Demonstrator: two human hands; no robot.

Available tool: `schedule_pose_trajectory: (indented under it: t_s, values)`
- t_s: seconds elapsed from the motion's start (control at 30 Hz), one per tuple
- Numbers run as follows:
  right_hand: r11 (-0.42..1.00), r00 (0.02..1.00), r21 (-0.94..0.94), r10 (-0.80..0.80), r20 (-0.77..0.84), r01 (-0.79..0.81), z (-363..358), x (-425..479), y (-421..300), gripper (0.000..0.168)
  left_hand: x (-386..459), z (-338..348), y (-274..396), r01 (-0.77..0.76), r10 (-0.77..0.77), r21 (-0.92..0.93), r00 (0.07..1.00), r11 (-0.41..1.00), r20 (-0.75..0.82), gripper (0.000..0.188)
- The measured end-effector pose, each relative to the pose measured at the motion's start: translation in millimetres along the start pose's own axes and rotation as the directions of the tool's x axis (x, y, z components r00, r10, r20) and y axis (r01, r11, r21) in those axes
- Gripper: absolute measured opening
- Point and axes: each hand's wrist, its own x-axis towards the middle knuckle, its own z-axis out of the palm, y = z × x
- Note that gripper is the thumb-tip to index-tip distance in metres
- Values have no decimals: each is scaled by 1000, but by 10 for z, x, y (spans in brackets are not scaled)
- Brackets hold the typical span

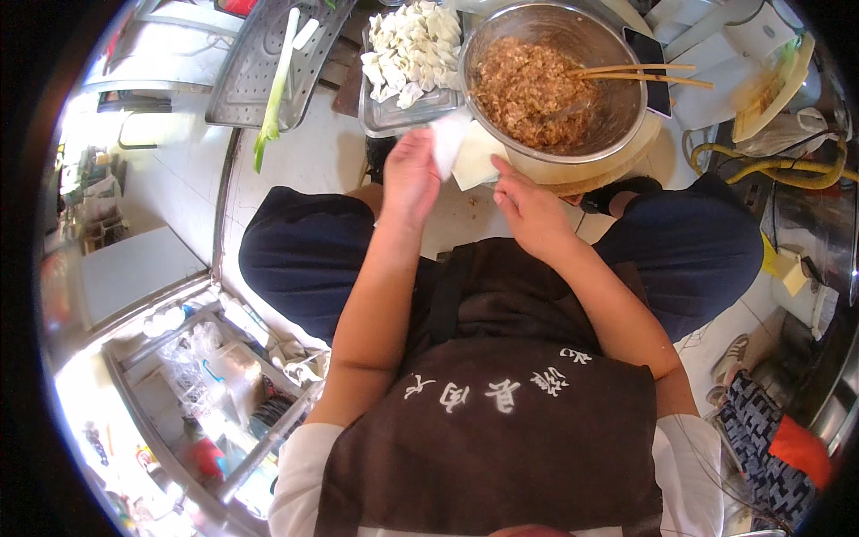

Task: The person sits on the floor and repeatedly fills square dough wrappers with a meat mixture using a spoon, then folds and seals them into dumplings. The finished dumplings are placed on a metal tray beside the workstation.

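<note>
My left hand (411, 176) pinches a thin white dough wrapper (451, 139), which looks slightly blurred. Beside it lies a pile of square dough wrappers (480, 158) at the near edge of a round wooden board (584, 176). My right hand (535, 213) has its index fingertip at the right edge of that pile, thumb apart, and grips nothing. On the board rests a steel bowl (624, 127) of brown minced filling (533, 94), a pair of wooden chopsticks (644, 72) leaning in it. Left of the bowl, a clear tray (396, 122) holds many folded wontons (416, 50).
A perforated metal tray (235, 87) with a green onion (276, 101) across it stands at the far left. A dark phone or tablet (652, 67) lies right of the bowl. A yellow hose (772, 164) runs at right. Another person's patterned clothing (758, 436) shows lower right.
</note>
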Motion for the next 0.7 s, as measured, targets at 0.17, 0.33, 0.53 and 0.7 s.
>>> schedule_pose_trajectory:
  t_s: [0.17, 0.33, 0.53, 0.7]
  values:
    - [838, 920, 382, 379, 104, -389, -312, -20, -198, 28, 123, 20, 694, 8, -24, -233, 998, 972, -64, 37]
    - [201, 569, 812, 801, 185, -548, -771, 80, -171, 41, 475, 540, 854, -419, 456, 543, 887, 727, 73, 26]
    - [154, 654, 949, 754, 68, -275, -733, 190, 61, 31, 568, 722, 513, -708, 256, 644, 591, -291, 765, 20]
    - [78, 631, 980, 774, 58, -185, -590, 197, -57, 30, 9, 857, 453, -691, 254, 699, 654, -184, 713, 23]
